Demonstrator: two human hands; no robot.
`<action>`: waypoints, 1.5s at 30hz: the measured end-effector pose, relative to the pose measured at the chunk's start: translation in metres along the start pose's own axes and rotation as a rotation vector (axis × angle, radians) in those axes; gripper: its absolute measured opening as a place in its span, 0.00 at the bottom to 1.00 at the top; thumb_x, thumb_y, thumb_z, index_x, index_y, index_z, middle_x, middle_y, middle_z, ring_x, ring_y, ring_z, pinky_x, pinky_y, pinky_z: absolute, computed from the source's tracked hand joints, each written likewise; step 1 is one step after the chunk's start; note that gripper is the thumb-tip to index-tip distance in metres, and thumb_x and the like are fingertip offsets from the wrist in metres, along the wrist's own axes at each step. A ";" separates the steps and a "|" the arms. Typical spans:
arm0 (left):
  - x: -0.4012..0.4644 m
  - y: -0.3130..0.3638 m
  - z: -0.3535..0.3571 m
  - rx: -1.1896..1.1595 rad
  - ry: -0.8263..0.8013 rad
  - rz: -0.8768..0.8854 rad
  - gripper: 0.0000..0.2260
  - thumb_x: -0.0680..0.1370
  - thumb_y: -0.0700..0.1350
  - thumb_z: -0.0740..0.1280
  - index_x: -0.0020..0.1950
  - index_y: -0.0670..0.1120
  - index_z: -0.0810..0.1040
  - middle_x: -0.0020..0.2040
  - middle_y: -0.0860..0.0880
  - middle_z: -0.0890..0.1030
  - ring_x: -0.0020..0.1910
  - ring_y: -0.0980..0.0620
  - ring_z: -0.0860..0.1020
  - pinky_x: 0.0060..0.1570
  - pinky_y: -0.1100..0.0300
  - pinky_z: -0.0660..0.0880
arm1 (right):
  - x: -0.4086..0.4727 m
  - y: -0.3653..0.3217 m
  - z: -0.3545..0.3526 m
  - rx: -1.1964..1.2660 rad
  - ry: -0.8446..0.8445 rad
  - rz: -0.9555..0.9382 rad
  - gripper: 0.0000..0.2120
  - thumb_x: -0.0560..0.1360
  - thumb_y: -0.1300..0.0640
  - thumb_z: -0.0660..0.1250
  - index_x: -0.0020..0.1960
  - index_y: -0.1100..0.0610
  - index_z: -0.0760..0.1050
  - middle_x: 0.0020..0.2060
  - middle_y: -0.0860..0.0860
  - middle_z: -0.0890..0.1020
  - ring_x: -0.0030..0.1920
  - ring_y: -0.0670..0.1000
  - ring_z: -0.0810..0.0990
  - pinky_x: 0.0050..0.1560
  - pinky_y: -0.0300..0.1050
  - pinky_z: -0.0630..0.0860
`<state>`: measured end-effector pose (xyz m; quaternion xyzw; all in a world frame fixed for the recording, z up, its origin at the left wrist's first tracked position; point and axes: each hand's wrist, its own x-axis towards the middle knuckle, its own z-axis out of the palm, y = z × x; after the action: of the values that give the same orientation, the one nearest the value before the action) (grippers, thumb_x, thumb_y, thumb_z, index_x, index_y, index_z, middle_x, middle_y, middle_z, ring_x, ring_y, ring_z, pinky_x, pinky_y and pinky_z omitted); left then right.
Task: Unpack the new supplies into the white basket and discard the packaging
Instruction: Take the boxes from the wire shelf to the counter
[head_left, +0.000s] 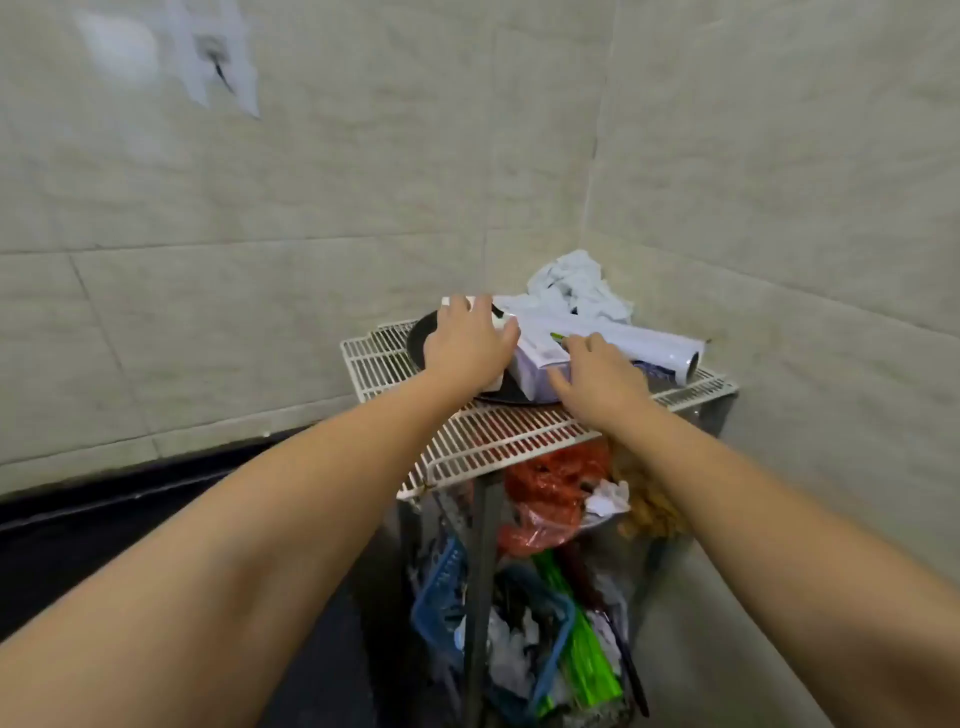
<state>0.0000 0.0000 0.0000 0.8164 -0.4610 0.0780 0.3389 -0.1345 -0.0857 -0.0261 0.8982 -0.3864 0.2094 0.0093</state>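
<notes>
A white wire shelf (498, 431) stands in the tiled corner. On it a black round pan (415, 343) holds a white box (493, 385) and a white and purple box (535, 364). My left hand (467, 345) lies spread over the white box, fingers apart and blurred at the tips. My right hand (597, 382) rests on the white and purple box, fingers apart. Behind them lie a roll of white wrap (654, 348) and a crumpled pale cloth (576, 288). No white basket is in view.
Under the shelf hang a red plastic bag (550, 493) and crumpled paper (608, 499). Lower down, a blue basket (441, 587) holds green packets (587, 654) and white scraps. Tiled walls close in at the left and right. The floor at the lower left is dark.
</notes>
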 end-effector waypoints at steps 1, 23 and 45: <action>0.011 0.004 0.008 0.025 -0.028 -0.069 0.22 0.77 0.56 0.57 0.68 0.46 0.66 0.69 0.40 0.67 0.68 0.39 0.64 0.59 0.44 0.69 | 0.012 0.002 0.004 0.001 -0.016 -0.017 0.25 0.77 0.44 0.57 0.69 0.57 0.65 0.63 0.59 0.72 0.62 0.61 0.72 0.55 0.56 0.73; 0.028 -0.075 -0.026 -0.561 0.601 -0.546 0.14 0.73 0.48 0.62 0.57 0.47 0.75 0.56 0.42 0.79 0.49 0.44 0.78 0.46 0.54 0.75 | 0.109 -0.052 0.012 0.304 -0.174 -0.192 0.28 0.76 0.46 0.53 0.74 0.54 0.57 0.65 0.63 0.72 0.61 0.65 0.73 0.55 0.54 0.71; -0.350 -0.405 -0.164 0.340 0.178 -0.883 0.21 0.74 0.49 0.65 0.66 0.49 0.70 0.69 0.48 0.69 0.64 0.42 0.70 0.49 0.47 0.74 | -0.152 -0.397 0.226 0.170 -0.693 -0.576 0.31 0.77 0.44 0.55 0.75 0.50 0.49 0.61 0.59 0.69 0.55 0.61 0.76 0.42 0.49 0.69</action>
<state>0.1597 0.4878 -0.2245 0.9681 -0.0202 0.0706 0.2395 0.1326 0.2579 -0.2328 0.9836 -0.0828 -0.0835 -0.1365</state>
